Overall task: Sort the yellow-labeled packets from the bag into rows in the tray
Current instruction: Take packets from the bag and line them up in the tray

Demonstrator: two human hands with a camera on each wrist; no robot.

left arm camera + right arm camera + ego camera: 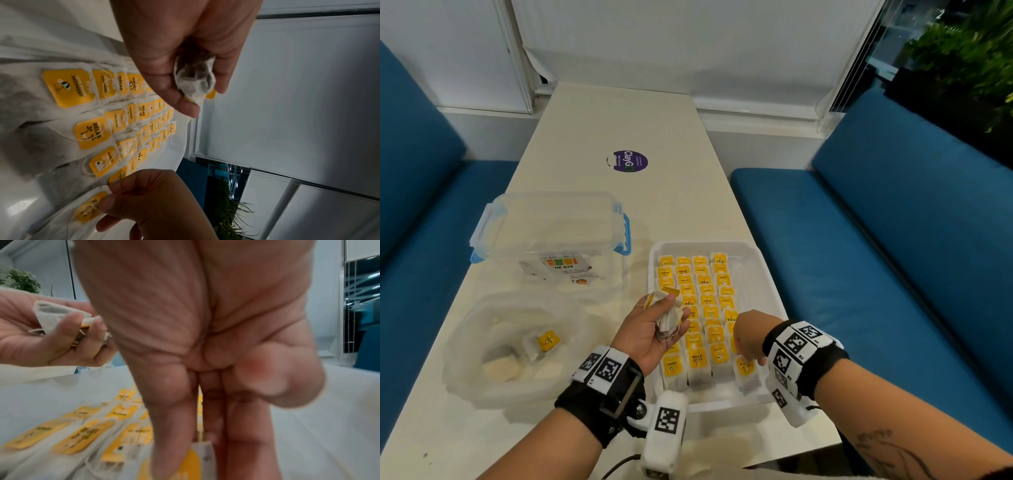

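I see my left hand (650, 329) palm-up at the centre of the head frame, fingers curled round a small bunch of tea bags (667, 313), hovering over the left edge of the white tray (767, 267); in the left wrist view the bunch (195, 79) sits crumpled between thumb and fingers. My right hand (748, 337) is lower right of that, turned down with straight fingers close together, and it presses on a tea bag with a yellow tag (745, 368) at the near end of the rightmost row; in the right wrist view the fingertips (170, 451) rest on that same bag (191, 462), though blur keeps me from telling whether they pinch it. The tray holds four rows of yellow-tagged bags running away from me, and the rightmost row stands nearest the bare right strip of the tray floor. In the lower left of the head frame a crumpled clear plastic bag (482, 342) holds one more yellow-tagged packet (548, 340). Above it sits a lidded clear container with blue clips (551, 236), just left of the tray's far corner. The table (619, 113) stretches bare toward the top of the frame apart from a round purple sticker (630, 161), and blue benches (893, 240) flank both sides
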